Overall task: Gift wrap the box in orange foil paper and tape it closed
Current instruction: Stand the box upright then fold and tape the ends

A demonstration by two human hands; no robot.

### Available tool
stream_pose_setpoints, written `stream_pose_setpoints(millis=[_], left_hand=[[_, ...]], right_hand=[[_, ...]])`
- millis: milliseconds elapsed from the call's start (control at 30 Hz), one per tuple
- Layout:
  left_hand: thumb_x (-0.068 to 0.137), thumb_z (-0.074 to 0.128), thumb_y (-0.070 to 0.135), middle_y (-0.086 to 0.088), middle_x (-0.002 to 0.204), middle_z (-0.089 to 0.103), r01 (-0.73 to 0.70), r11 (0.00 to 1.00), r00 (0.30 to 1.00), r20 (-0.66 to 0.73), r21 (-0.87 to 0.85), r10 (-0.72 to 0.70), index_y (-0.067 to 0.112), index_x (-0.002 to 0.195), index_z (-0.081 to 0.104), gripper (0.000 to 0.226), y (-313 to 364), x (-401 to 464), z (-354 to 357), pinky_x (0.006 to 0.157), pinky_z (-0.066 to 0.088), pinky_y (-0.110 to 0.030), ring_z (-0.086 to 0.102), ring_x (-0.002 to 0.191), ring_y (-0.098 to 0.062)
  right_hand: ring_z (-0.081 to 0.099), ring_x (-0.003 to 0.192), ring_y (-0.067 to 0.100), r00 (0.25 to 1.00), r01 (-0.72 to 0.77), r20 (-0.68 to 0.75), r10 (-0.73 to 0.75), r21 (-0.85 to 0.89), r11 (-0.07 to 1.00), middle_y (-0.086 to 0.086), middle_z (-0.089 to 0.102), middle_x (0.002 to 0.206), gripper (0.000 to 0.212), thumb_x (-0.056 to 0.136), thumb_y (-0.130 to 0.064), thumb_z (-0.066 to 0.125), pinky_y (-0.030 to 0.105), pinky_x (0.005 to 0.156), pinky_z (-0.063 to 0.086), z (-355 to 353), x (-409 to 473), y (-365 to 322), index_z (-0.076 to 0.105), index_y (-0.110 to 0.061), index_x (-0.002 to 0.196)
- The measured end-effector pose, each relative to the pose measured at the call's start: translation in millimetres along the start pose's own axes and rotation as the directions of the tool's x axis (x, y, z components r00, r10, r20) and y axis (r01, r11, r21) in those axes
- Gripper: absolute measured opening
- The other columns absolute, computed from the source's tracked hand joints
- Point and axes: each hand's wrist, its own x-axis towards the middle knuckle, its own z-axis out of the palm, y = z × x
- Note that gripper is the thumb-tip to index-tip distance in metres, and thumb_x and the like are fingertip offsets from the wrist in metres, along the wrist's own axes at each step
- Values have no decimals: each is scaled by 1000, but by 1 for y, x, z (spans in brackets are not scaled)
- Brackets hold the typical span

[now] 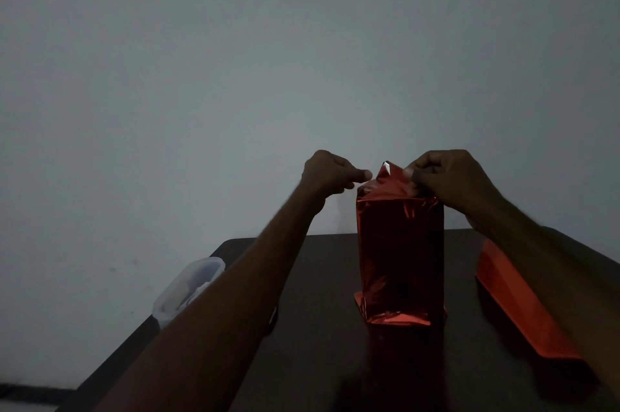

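Box (401, 257) standing upright on its short end near the middle of dark table (318, 361), fully sheathed in shiny orange foil paper (392, 183) that reads reddish in the dim light. Foil gathered loosely above the box top, rising to a small crumpled peak with a bright glint at its tip. Right hand (449, 180) at the upper right corner of the box, fingers curled and pinching the foil flap there, knuckles up, forearm running down toward the lower right past the box. Left hand (330, 176) just beside the upper left corner of the box, fingers curled in, thumb and forefinger pressed together close to the foil edge; cannot tell whether anything thin sits between those fingertips or whether they touch the foil. Small foil tab sticking out flat on the table at the lower left foot of the box. Right of the box, well apart from it, long flat orange packet (523, 304) lying on the table, partly hidden under the right forearm. Left of the box, at the table's left edge, translucent plastic container (188, 287), partly covered by the left forearm, contents too dim to make out. Behind the box, plain grey wall (302, 59)
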Motion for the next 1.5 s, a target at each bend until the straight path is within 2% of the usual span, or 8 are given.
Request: stream_pose_setpoints(millis=[267,500,600,700,1000,1133,1333,1500], left_hand=[[70,86,31,-10,74,74,-20,1000,997,-72,17,21,8,70,74,26,-11,3,6,75,58,-34,68,71,-15],[76,82,35,8,68,68,-193,979,980,-37,65,196,11,76,74,25,-13,-3,3,59,41,-13,56,62,6],[78,81,33,-5,73,73,-233,970,972,35,67,231,10,77,73,24,-13,-2,-1,66,53,-27,69,73,-15],[80,80,25,-13,76,74,-258,963,964,78,73,253,4,80,73,22,-9,-2,-4,68,57,-27,72,80,-28],[84,77,27,-15,85,75,-156,987,960,238,26,145,-3,89,70,31,14,-5,-18,77,61,-31,74,84,-24],[86,74,28,-12,92,76,-122,991,967,217,-54,131,3,89,69,26,21,-7,-23,76,58,-27,73,91,-23],[79,81,32,-12,103,73,-41,999,976,216,24,35,1,90,75,33,25,-7,-9,81,57,-29,66,100,-18],[78,81,21,-5,78,68,34,997,981,188,65,-46,-1,92,75,27,16,-3,5,64,50,-20,61,74,-9]], right_hand=[[68,76,14,994,99,74,-85,-204,974,-2,75,81,10,86,-25,70,37,80,55,1,-2,-9,80,-23,88],[64,90,13,993,76,110,-35,-391,917,-6,74,99,15,79,-33,77,26,69,44,4,3,-11,78,-35,94],[63,88,12,994,70,105,-29,-409,910,-6,74,99,16,79,-33,77,22,62,40,6,4,-11,77,-35,94],[63,90,12,995,62,99,-23,-405,912,-7,74,99,15,78,-33,77,25,66,43,7,4,-11,77,-36,93],[63,94,14,995,57,94,-18,-430,901,-6,73,103,16,79,-35,77,28,72,46,7,5,-9,77,-37,95],[59,92,11,994,62,106,-17,-437,897,-5,73,109,18,80,-34,76,27,71,43,7,5,-9,77,-35,98],[62,93,14,996,61,88,-26,-431,900,-5,72,109,20,81,-34,75,27,70,43,7,2,-11,76,-36,101],[64,92,15,996,58,79,-28,-409,911,-4,73,104,17,79,-31,77,27,68,45,7,1,-10,78,-31,96]])
